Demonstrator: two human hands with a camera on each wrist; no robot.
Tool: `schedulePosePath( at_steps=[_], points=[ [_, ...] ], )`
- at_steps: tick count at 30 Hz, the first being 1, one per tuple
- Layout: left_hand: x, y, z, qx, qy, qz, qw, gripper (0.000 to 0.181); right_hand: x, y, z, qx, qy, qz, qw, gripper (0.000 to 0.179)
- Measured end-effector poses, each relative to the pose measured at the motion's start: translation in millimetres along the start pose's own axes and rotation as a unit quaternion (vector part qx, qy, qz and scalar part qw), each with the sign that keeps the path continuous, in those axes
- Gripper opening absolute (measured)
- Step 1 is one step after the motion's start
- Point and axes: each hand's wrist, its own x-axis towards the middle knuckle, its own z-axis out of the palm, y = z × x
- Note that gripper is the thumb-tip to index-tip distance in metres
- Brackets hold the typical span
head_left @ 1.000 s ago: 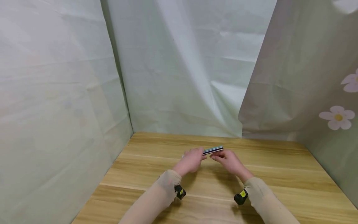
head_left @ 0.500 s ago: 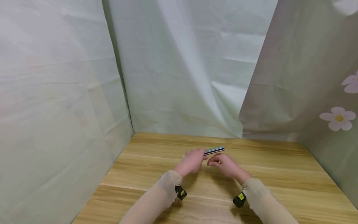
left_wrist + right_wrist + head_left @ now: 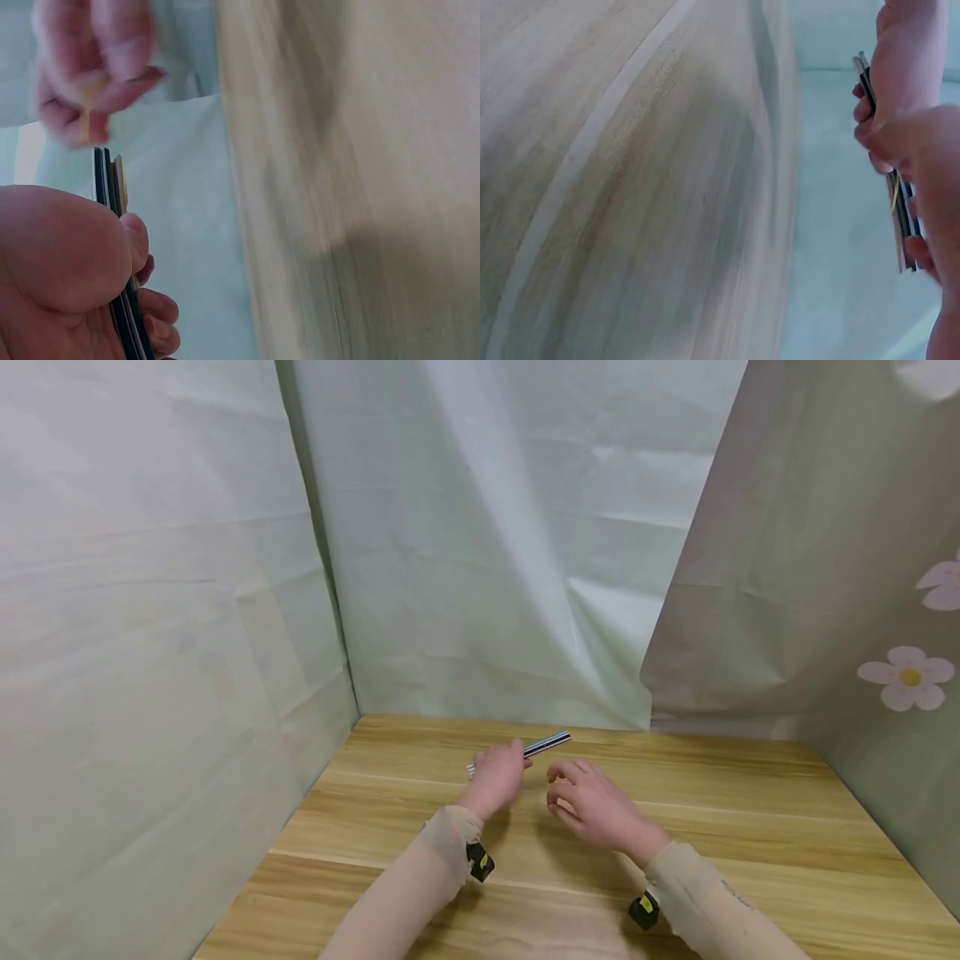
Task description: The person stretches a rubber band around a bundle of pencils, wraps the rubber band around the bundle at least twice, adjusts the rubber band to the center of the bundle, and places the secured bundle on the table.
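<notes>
My left hand point(image 3: 498, 777) grips a bundle of slim straight sticks point(image 3: 547, 744), dark and pale in colour, held tilted above the table. Its far end points up and right in the head view. In the left wrist view the bundle point(image 3: 130, 322) runs between thumb and curled fingers. The right hand point(image 3: 596, 806) is just right of the bundle, fingers bent. A thin yellowish band, like a rubber band point(image 3: 86, 124), shows blurred among the right fingers there. The right wrist view shows the yellow band point(image 3: 895, 196) against the sticks point(image 3: 906, 225). Exact kind of sticks cannot be told.
A wood-grain table point(image 3: 420, 827) lies under both hands. Pale cloth point(image 3: 480, 568) hangs behind it and at the left; a flowered sheet point(image 3: 810, 568) hangs at the right. Each wrist carries a small black camera point(image 3: 480, 862).
My left hand has moved left and slightly away with the bundle. The right hand has come apart from the bundle's end, and its fingers have spread wider.
</notes>
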Motion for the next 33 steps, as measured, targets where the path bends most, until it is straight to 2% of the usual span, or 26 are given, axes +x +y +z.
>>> schedulePosePath(
  at_steps=[6, 10, 12, 15, 18, 20, 21, 23, 24, 26, 30, 31, 33],
  points=[
    [0.1, 3.6, 12.4, -0.006, 0.006, 0.005, 0.9999, 0.017, 5.8, -4.3, -4.7, 0.061, 0.035, -0.02, 0.9973, 0.013],
    [0.2, 2.4, 17.5, -0.024, 0.007, -0.01, 0.9996, 0.016, 3.5, -5.2, -3.5, 0.122, 0.071, -0.044, 0.989, 0.021],
    [0.1, 1.8, 16.8, -0.033, -0.003, -0.019, 0.9993, 0.014, 1.8, -6.1, -2.0, 0.165, 0.078, -0.038, 0.9825, 0.03],
    [-0.9, 1.5, 11.1, -0.055, -0.018, -0.025, 0.998, 0.013, 0.8, -8.8, -0.5, 0.253, 0.078, -0.002, 0.9643, 0.038],
    [0.7, 0.6, 5.2, -0.085, -0.021, -0.03, 0.9957, 0.011, 1.8, -11.5, 1.0, 0.343, 0.081, 0.052, 0.9342, 0.042],
    [0.8, 0.7, 0.1, -0.11, -0.008, -0.03, 0.9935, 0.015, 3.1, -13.3, 2.2, 0.402, 0.09, 0.094, 0.9064, 0.046],
    [1.8, 0.7, -1.0, -0.119, 0.0, -0.031, 0.9924, 0.02, 3.7, -14.5, 2.5, 0.431, 0.095, 0.119, 0.8893, 0.048],
    [2.3, 1.5, -3.5, -0.135, 0.018, -0.031, 0.9901, 0.022, 5.7, -17.0, 3.2, 0.495, 0.105, 0.173, 0.845, 0.055],
    [2.1, 2.2, -4.6, -0.144, 0.028, -0.032, 0.9887, 0.023, 7.2, -18.3, 3.6, 0.526, 0.112, 0.2, 0.8188, 0.058],
    [1.7, 4.0, -5.8, -0.154, 0.048, -0.034, 0.9862, 0.023, 10.9, -20.8, 3.4, 0.588, 0.128, 0.252, 0.7581, 0.061],
    [0.4, 6.1, -4.5, -0.14, 0.09, -0.027, 0.9858, 0.024, 20.4, -23.2, -0.5, 0.673, 0.169, 0.335, 0.6378, 0.057],
    [-0.1, 6.2, -4.0, -0.128, 0.098, -0.018, 0.9867, 0.024, 22.4, -23.1, -2.6, 0.685, 0.182, 0.353, 0.6104, 0.055],
    [-1.2, 5.2, -2.1, -0.098, 0.109, 0.008, 0.9891, 0.024, 25.0, -21.5, -7.5, 0.698, 0.205, 0.386, 0.5669, 0.052]
  ],
)
